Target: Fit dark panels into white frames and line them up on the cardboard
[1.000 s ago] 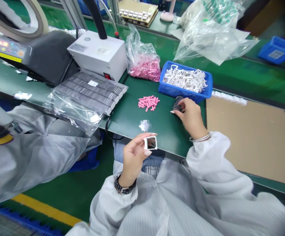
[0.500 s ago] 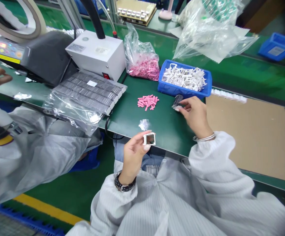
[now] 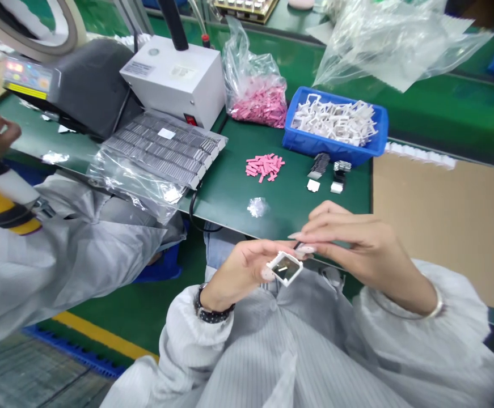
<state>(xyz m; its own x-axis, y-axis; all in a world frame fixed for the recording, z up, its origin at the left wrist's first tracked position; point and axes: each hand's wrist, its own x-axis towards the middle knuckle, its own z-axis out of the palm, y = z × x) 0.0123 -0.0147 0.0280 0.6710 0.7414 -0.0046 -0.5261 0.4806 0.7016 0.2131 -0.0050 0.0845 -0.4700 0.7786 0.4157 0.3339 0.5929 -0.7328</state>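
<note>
**Two hands meet over a small white frame**

The person sits at the edge of the green table (image 3: pixel 229 195), and both hands are in front of the chest, off the table and above the lap. The left hand (image 3: pixel 247 271) holds a white square frame (image 3: pixel 286 268). The thumb and fingers are clamped on the frame's left side, and the frame is tilted, one corner pointing up. The right hand (image 3: pixel 353 245) comes from the right side. Its fingers are long and pressed together, and the fingertips (image 3: pixel 305 248) pinch a thin dark piece (image 3: pixel 296 246) just at the upper corner of the frame. What this piece is, I cannot tell; it is too small.

On the table, beyond the hands, stands a blue bin (image 3: pixel 336 152) full of white frames. Just before it lie two small dark stacks (image 3: pixel 320 164) and, a little to the left, a heap of pink pieces (image 3: pixel 265 167). A crumpled bit of clear film (image 3: pixel 257 207) lies nearer to the table edge. A bag of pink pieces (image 3: pixel 255 102) leans beside a white box machine (image 3: pixel 174 79), and a tray of grey strips (image 3: pixel 165 150) sits in plastic wrap. At the left, a co-worker's sleeve (image 3: pixel 38 266) is close.
</note>
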